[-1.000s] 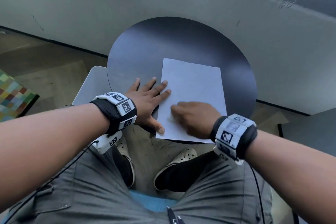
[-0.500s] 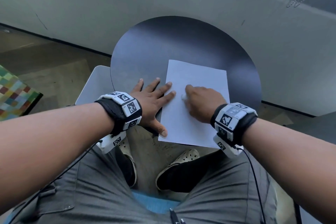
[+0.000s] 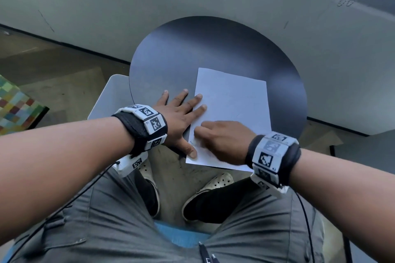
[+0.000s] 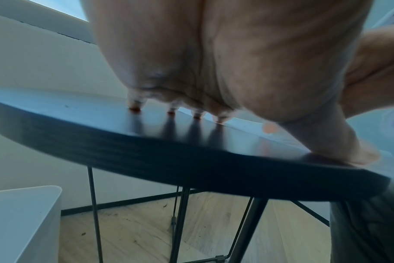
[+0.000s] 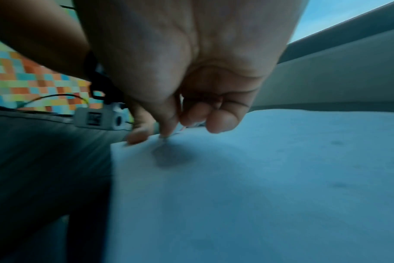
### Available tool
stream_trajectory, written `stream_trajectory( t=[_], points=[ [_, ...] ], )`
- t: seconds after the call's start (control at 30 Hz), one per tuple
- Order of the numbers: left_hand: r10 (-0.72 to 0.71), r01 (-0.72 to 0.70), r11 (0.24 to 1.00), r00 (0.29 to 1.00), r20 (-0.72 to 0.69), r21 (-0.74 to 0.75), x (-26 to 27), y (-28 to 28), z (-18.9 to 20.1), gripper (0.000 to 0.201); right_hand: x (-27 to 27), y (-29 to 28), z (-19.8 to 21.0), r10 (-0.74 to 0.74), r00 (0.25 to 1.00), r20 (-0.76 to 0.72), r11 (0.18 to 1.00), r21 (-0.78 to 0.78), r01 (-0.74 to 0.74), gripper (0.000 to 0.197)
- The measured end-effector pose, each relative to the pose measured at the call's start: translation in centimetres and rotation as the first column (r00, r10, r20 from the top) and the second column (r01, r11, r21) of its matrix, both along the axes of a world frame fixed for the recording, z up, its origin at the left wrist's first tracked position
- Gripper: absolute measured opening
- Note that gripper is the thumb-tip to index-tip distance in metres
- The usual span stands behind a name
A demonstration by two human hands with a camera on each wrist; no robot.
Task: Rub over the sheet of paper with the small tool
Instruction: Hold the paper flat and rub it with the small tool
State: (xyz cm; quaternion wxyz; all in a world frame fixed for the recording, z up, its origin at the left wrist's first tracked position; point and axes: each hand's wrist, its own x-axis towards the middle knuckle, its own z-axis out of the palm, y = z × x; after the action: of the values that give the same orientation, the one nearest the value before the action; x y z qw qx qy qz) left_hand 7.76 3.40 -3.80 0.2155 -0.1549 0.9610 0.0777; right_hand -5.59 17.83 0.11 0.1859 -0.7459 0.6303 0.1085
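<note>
Lying on a round dark worktop [image 3: 213, 49], a white sheet [image 3: 235, 100] has its long axis running from 6 to 12 o'clock, its near edge hanging over the rim. At its 7 o'clock corner, the right hand [image 3: 222, 141] works with fingers [image 5: 191, 115] curled together, apparently pinching a small tool too hidden to make out. Most of the sheet lies toward 12 o'clock from that hand. The left hand [image 3: 179, 117], fingers spread flat, pins the 9 o'clock edge.
</note>
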Motion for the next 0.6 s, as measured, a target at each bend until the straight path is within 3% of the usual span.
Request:
stream_trajectory(
  t=[0.07, 0.17, 0.23, 0.33, 0.4, 0.47, 0.53, 0.6],
  points=[
    [0.002, -0.002, 1.000, 1.000, 0.003, -0.005, -0.1, 0.0, 0.1, 0.135, -2.5, -0.9, -0.2, -0.120, 0.992, -0.045, 0.992, -0.052, 0.117, 0.011],
    [0.006, -0.006, 1.000, 1.000, 0.009, -0.018, -0.2, 0.2, 0.3, 0.136, -5.4, -1.8, -0.6, -0.451, 0.881, -0.144, 0.889, -0.156, 0.430, 0.026],
    [0.008, -0.008, 1.000, 1.000, 0.023, -0.014, -0.3, 0.2, 0.4, 0.136, -3.7, -1.5, -0.9, -0.408, 0.902, -0.141, 0.907, -0.172, 0.383, 0.018],
    [0.007, -0.007, 1.000, 1.000, 0.031, -0.010, -0.3, 0.2, 0.4, 0.136, 0.5, 0.3, -0.2, -0.094, 0.995, -0.040, 0.995, -0.036, 0.092, 0.011],
    [0.008, -0.008, 1.000, 1.000, 0.028, -0.007, -0.2, 0.2, 0.4, 0.136, -0.3, 0.3, 0.0, -0.013, 0.999, -0.047, 1.000, -0.028, 0.011, 0.012],
    [0.008, -0.008, 1.000, 1.000, 0.023, -0.004, -0.2, 0.2, 0.4, 0.136, -3.0, -0.8, -0.3, -0.168, 0.980, -0.102, 0.984, -0.078, 0.161, 0.018],
    [0.007, -0.007, 1.000, 1.000, 0.017, -0.008, -0.2, 0.2, 0.4, 0.135, -5.4, -1.4, -0.6, -0.400, 0.904, -0.149, 0.913, -0.153, 0.379, 0.022],
    [0.007, -0.006, 1.000, 1.000, 0.014, -0.011, -0.1, 0.1, 0.4, 0.136, -4.6, -1.4, -1.2, -0.408, 0.902, -0.140, 0.904, -0.195, 0.379, 0.017]
  ],
)
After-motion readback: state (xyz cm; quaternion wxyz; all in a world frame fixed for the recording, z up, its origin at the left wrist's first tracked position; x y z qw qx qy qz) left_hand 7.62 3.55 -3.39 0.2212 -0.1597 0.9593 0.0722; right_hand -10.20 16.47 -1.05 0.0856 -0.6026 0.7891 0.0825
